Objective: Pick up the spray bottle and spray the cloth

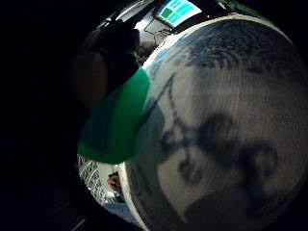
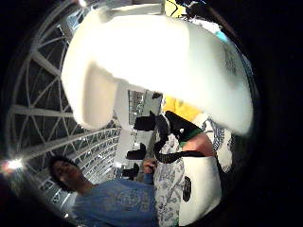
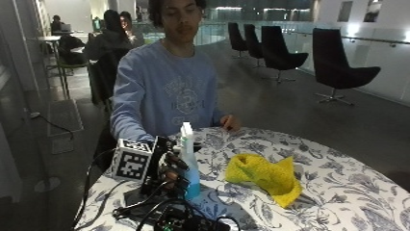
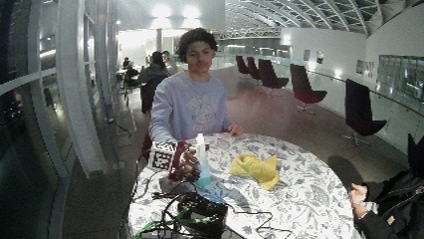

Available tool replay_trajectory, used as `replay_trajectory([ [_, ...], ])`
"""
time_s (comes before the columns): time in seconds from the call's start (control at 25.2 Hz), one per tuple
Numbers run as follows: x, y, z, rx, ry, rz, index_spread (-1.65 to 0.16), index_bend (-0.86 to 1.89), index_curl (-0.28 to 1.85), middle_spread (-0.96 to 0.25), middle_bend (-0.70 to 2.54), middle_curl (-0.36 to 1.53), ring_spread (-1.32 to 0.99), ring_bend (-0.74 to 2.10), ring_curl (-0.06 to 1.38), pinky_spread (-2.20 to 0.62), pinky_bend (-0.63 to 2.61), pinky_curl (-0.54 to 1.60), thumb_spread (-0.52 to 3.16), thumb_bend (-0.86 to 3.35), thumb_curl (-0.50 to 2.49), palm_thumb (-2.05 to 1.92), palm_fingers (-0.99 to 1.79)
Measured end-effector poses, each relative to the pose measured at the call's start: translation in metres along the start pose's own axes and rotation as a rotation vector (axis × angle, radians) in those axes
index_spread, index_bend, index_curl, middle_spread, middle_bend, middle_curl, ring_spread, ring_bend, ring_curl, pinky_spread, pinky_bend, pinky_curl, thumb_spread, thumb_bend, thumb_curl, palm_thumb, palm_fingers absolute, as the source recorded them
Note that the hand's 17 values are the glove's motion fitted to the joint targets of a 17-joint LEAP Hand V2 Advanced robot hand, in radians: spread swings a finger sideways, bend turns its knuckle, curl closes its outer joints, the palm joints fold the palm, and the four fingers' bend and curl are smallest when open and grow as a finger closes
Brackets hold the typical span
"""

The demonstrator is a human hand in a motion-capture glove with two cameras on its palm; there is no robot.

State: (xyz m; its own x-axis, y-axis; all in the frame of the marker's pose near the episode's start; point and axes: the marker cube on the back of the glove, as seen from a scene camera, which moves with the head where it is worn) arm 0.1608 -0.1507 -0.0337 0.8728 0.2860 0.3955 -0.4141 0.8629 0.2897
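A spray bottle [image 3: 189, 166] with a white head and a pale blue-green body stands upright near the left side of the round table [image 3: 339, 163]. My gloved right hand [image 3: 168, 169] grips its body from the left, fingers curled round it. Whether its base touches the tablecloth I cannot tell. The white spray head [image 2: 156, 61] fills the thumb side palm view, and the green body [image 1: 115, 125] lies close in the little finger side view. A crumpled yellow cloth [image 3: 266, 175] lies on the table to the right of the bottle, apart from it. In the wide view the bottle [image 4: 201, 164] and cloth [image 4: 255, 168] stand the same way.
The person's bare left hand [image 3: 228, 123] rests on the far table edge. A black device with tangled cables [image 3: 183, 219] sits at the near edge, just in front of the bottle. Flowered tablecloth [image 1: 231, 120] covers the table. Black chairs [image 3: 336, 67] stand behind.
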Motion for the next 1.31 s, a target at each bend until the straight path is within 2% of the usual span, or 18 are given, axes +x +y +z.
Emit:
replay_trajectory([
  [0.16, 0.004, -0.009, 0.007, 0.004, 0.009, -0.016, -0.35, 0.12, 0.21, 0.01, 0.23, 0.35, 0.05, 0.37, 0.3, 0.25, 0.39, 0.34, 0.98, 0.05, 0.33, 0.72, 0.57],
  [0.44, -0.006, -0.017, 0.006, 0.045, -0.028, -0.067, -0.33, 0.12, 0.22, -0.03, 0.28, 0.37, 0.0, 0.57, 0.34, 0.26, 0.26, 0.31, 0.91, 0.14, 0.44, 0.97, 0.85],
  [0.55, -0.022, -0.017, 0.006, 0.008, -0.059, -0.104, -0.32, 0.13, 0.23, -0.05, 0.31, 0.39, -0.02, 0.58, 0.36, 0.26, 0.25, 0.31, 0.8, 0.13, 0.47, 1.01, 0.93],
  [0.83, -0.074, -0.012, 0.016, -0.258, -0.076, -0.122, -0.31, 0.1, 0.25, -0.06, 0.3, 0.42, -0.04, 0.61, 0.39, 0.22, 0.29, 0.33, 0.67, 0.04, 0.52, 0.98, 1.05],
  [1.07, -0.099, -0.008, 0.036, -0.524, 0.008, -0.003, -0.28, 0.09, 0.25, -0.05, 0.29, 0.43, -0.03, 0.65, 0.41, 0.2, 0.31, 0.35, 0.65, -0.01, 0.55, 0.98, 1.1],
  [1.31, -0.101, -0.011, 0.051, -0.665, 0.058, 0.127, -0.26, 0.09, 0.24, -0.05, 0.29, 0.44, -0.02, 0.67, 0.42, 0.18, 0.33, 0.36, 0.64, -0.02, 0.58, 0.98, 1.12],
])
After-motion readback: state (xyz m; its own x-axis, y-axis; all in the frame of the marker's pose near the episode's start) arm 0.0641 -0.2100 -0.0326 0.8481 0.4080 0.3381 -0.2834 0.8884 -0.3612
